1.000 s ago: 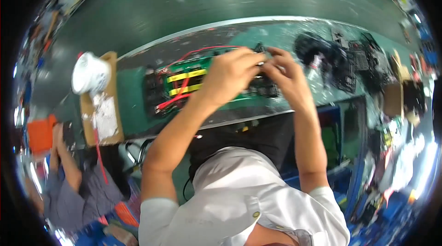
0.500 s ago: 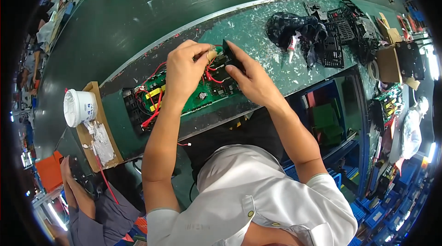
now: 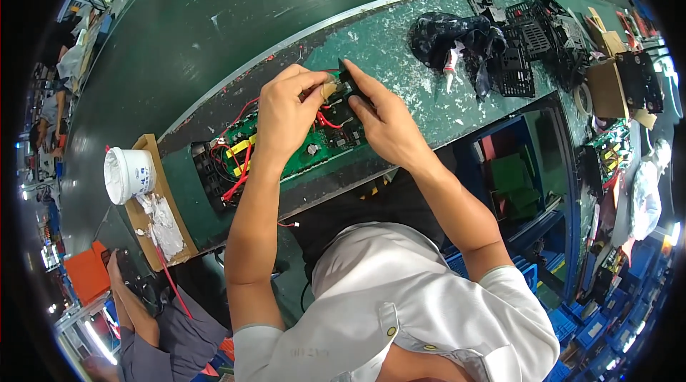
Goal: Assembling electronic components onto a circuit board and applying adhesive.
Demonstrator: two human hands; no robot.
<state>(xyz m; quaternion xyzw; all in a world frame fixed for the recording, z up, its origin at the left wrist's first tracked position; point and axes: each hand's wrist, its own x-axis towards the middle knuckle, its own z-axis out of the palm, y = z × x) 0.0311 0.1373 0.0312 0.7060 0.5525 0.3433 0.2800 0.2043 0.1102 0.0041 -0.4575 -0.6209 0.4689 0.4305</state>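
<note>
A long green circuit board [image 3: 307, 158] with red wires and yellow parts lies on the bench in front of me. A black slotted end piece [image 3: 207, 176] is at its left end. Over the board's far side, my left hand [image 3: 286, 110] pinches a small tan piece [image 3: 329, 90] between thumb and fingertips. Close beside it, my right hand [image 3: 386, 117] grips a flat black panel [image 3: 346, 76] by its edge at the board's right end. My fingers hide part of both pieces and where the panel meets the board.
A white bucket [image 3: 132, 173] stands left by a cardboard tray [image 3: 182, 246] smeared with white paste. A black plastic bag [image 3: 450, 35], a white tube [image 3: 450, 67] and black plastic grilles [image 3: 525, 50] lie to the right. A co-worker's arm [image 3: 133, 303] shows at lower left.
The black panel in my right hand has tipped and moved slightly left, closer to the tan piece. My left hand keeps its pinch almost in place. The whole view has shifted a little.
</note>
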